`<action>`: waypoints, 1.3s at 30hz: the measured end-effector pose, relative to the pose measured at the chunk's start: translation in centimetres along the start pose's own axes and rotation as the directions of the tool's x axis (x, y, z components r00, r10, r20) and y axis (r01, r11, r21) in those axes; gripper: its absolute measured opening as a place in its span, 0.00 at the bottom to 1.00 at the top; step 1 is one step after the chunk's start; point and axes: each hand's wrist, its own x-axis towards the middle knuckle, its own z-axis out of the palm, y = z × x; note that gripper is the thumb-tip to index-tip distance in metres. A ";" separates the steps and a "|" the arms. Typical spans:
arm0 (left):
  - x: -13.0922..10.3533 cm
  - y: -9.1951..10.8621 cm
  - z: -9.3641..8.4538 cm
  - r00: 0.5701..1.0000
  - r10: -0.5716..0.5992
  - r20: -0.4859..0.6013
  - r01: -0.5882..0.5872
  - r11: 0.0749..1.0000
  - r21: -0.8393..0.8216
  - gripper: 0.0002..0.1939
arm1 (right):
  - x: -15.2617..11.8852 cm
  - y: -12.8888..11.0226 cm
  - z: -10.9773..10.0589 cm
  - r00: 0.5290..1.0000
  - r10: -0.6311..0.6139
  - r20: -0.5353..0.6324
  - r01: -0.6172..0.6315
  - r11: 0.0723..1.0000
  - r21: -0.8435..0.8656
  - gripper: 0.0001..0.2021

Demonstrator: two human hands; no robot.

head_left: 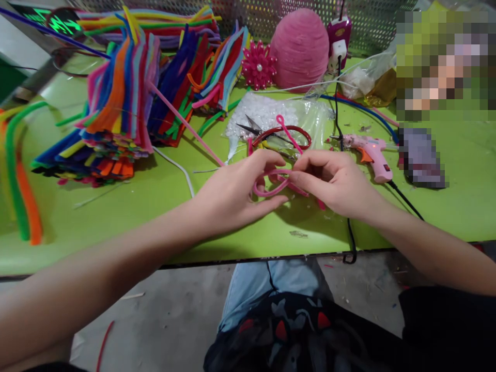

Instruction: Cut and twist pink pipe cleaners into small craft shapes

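"Your left hand (236, 186) curves around the pink loop (272, 195) in the head view, thumb and forefinger spread apart; whether the hidden fingers grip it, I cannot tell."

"Your right hand (337, 181) reads more plainly: thumb and forefinger pinch together on the loop's right side. So the pink loop sits between your two hands, above the green table (232, 245)."

"How much room do you have toward the front edge?"

"Green tabletop runs between your hands and that edge, with one small scrap (298, 234) lying on it. Both your forearms cross the edge, and a black cord (336, 106) passes under your right hand and dangles over it."

"And beyond your fingers?"

"You are tighter there. Scissors with red handles (306, 133) lie just past your fingertips, against a bag of white beads (263, 111). To your right, the pink glue gun (368, 150) lies near your hand but apart from it, its nozzle toward the cord."

"Your left side?"

"Bundles of coloured stems (124, 93) crowd the back left, and one long pink stem (186, 124) slants from them to your left hand; you cannot tell whether it touches. Well behind your hands stand a pink ball (300, 49) and a pink flower (259, 67)."
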 end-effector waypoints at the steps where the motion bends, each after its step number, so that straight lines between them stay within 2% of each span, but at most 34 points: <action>1: -0.2 0.0 0.0 0.998 0.055 -0.026 -0.052 0.994 0.101 0.16 | 0.0 0.1 0.0 0.999 0.030 0.011 -0.030 0.999 0.039 0.11; 4: -0.5 -0.1 0.0 0.979 0.205 -0.024 -0.185 0.923 0.337 0.11 | 0.1 0.4 0.2 0.998 0.041 0.038 -0.045 0.993 0.113 0.10; 8: -0.8 -0.2 0.0 0.950 0.310 -0.032 -0.266 0.862 0.431 0.11 | 0.1 0.4 0.4 0.999 0.022 0.041 -0.027 0.990 0.142 0.09; 15: -0.9 -0.2 0.3 0.934 0.345 -0.088 -0.285 0.872 0.398 0.09 | -0.1 0.5 0.5 0.998 0.031 0.051 -0.039 0.985 0.167 0.11; 19: -0.5 -0.2 0.4 0.956 0.275 -0.106 -0.229 0.919 0.320 0.09 | -0.2 0.5 0.5 0.999 -0.028 0.018 0.026 0.994 0.102 0.08; 21: -0.4 -0.3 0.5 0.955 0.277 -0.108 -0.232 0.922 0.311 0.10 | -0.2 0.4 0.5 0.998 -0.067 0.001 0.067 0.996 0.057 0.08; 24: -0.3 -0.3 0.5 0.942 0.316 -0.115 -0.258 0.899 0.354 0.10 | -0.2 0.3 0.6 0.996 -0.087 -0.012 0.088 0.995 0.038 0.08; 28: -0.5 -0.2 0.2 0.922 0.378 -0.081 -0.285 0.806 0.518 0.10 | -0.2 0.4 0.7 1.000 0.008 -0.016 -0.006 0.990 0.144 0.10; 31: -0.6 -0.1 0.1 0.912 0.403 -0.071 -0.301 0.779 0.551 0.10 | -0.1 0.5 0.8 0.998 0.045 -0.032 -0.038 0.982 0.183 0.10; 35: -0.6 -0.2 0.3 0.941 0.328 -0.084 -0.246 0.832 0.498 0.11 | -0.2 0.4 0.8 0.997 -0.044 -0.069 0.049 0.996 0.081 0.07; 39: -0.6 -0.2 0.4 0.940 0.322 -0.117 -0.251 0.879 0.405 0.10 | -0.4 0.2 0.6 0.986 -0.150 -0.071 0.146 0.987 -0.062 0.06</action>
